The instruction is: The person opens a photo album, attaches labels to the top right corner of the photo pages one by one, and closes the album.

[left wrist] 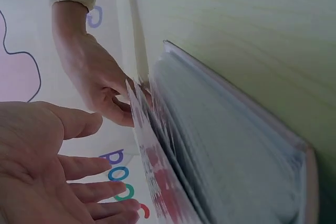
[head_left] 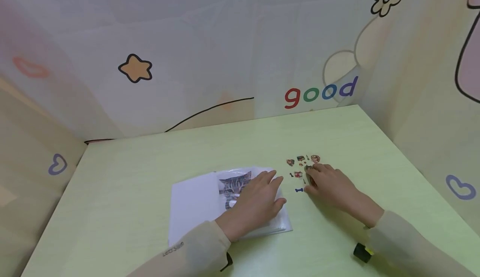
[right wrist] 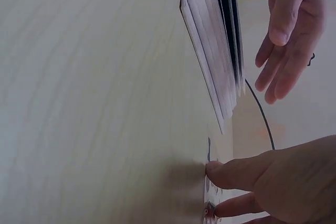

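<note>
My left hand (head_left: 258, 200) hovers with spread fingers over the right page of an open album (head_left: 193, 206). That page shows a picture of a tabby cat (head_left: 234, 185), partly covered by the hand; in the left wrist view the palm stands apart from the clear page sleeves (left wrist: 226, 129). My right hand (head_left: 333, 185) rests by a cluster of small stickers (head_left: 298, 174) to the right of the album. Its thumb and forefinger touch down among them, spaced apart, as the right wrist view shows. Some stickers are hidden under that hand, including part of a brown one.
The album lies on a pale green table (head_left: 123, 198). A patterned cloth (head_left: 210, 52) with a star, a flower and the word "good" hangs behind. A small black and yellow object (head_left: 362, 253) is at the right sleeve (head_left: 405, 239).
</note>
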The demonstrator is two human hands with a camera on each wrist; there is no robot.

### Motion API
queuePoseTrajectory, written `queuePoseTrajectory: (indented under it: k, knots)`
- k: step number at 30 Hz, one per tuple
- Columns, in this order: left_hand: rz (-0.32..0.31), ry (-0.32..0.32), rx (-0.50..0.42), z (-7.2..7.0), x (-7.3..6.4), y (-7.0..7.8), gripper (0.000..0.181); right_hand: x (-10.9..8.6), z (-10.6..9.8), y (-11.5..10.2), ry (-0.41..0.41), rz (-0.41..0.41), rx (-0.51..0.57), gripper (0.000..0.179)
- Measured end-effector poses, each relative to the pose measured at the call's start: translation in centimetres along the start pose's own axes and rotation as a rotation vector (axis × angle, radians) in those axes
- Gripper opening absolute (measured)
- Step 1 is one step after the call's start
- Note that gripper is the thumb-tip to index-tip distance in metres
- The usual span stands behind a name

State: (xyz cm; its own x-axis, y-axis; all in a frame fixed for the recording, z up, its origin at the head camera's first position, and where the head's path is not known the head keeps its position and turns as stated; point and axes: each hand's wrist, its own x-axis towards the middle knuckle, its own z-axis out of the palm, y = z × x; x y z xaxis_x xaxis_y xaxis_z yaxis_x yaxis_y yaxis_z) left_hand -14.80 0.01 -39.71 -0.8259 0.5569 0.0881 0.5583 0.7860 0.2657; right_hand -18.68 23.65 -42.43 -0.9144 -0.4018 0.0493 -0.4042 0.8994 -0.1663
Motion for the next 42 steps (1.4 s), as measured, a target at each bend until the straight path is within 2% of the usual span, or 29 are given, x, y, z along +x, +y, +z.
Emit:
queuePoseTrajectory:
  k: [5, 11, 16, 22, 26, 34, 42]
  knots:
    - [0.019, 0.002, 0.009, 0.3, 0.5, 0.4, 0.051, -0.9, -0.2, -0.2, -0.01, -0.004, -0.003, 0.023]
    - [0.018, 0.004, 0.023, 0.7, 1.0, 0.8, 0.046, -1.9, -0.3, -0.7, -0.042, -0.003, -0.026, 0.036]
    - [0.037, -0.004, 0.078, 1.1, 1.5, 1.1, 0.04, -2.6, -0.3, -0.9, -0.057, 0.001, -0.033, 0.047]
    - [0.026, -0.009, 0.15, 1.7, 2.2, 1.5, 0.03, -3.5, -0.2, -1.1, -0.043, -0.026, -0.024, 0.041]
    - [0.005, -0.037, 0.187, 1.8, 2.8, 1.8, 0.028, -3.9, -0.2, -1.2, -0.041, -0.037, -0.035, 0.039]
    - [-0.017, -0.099, 0.193, 2.8, 3.1, 2.3, 0.028, -4.4, -0.2, -1.3, -0.032, -0.059, -0.024, 0.039]
    - [-0.015, -0.104, 0.181, 3.1, 3.8, 2.5, 0.025, -4.3, -0.6, -1.3, -0.045, -0.064, -0.036, 0.041]
